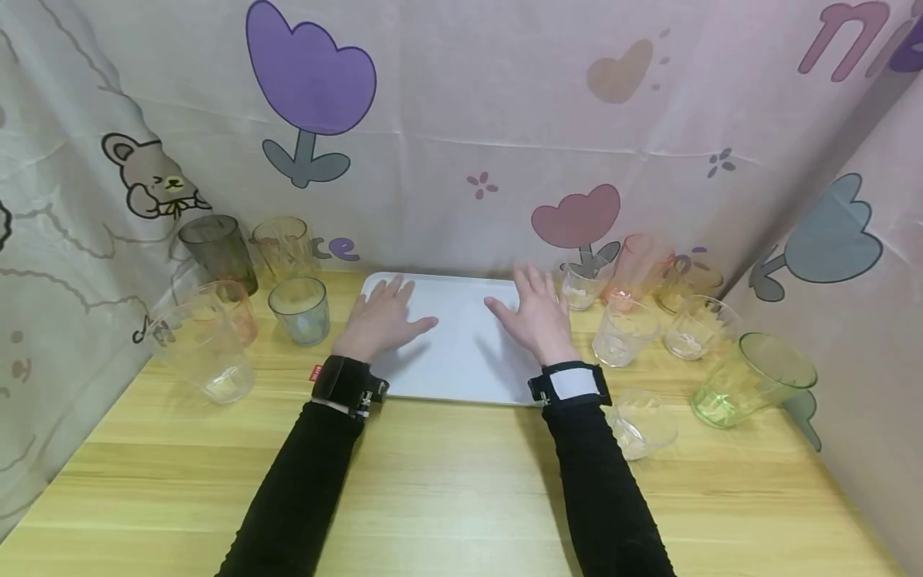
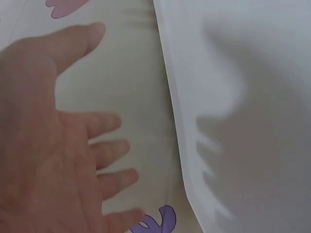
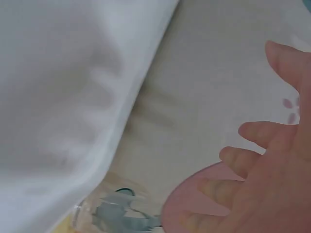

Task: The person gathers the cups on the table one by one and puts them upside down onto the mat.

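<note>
A white rectangular tray (image 1: 461, 361) lies flat on the wooden table in the head view. My left hand (image 1: 382, 316) is spread over its left part with straight fingers, and my right hand (image 1: 532, 312) is spread over its right part. Neither hand holds anything. The left wrist view shows my left hand (image 2: 63, 160) open beside the tray's surface (image 2: 252, 97). In the right wrist view my right hand (image 3: 272, 174) is open, with the tray (image 3: 63, 97) to its left.
Left of the tray stand a dark grey cup (image 1: 219, 252), a yellowish cup (image 1: 283, 246), a blue cup (image 1: 300, 310), a pink cup (image 1: 229, 308) and a clear cup (image 1: 203, 353). To the right are several clear cups (image 1: 624, 330), a pink cup (image 1: 640, 264) and a green cup (image 1: 753, 381). Printed curtains close in the back and sides.
</note>
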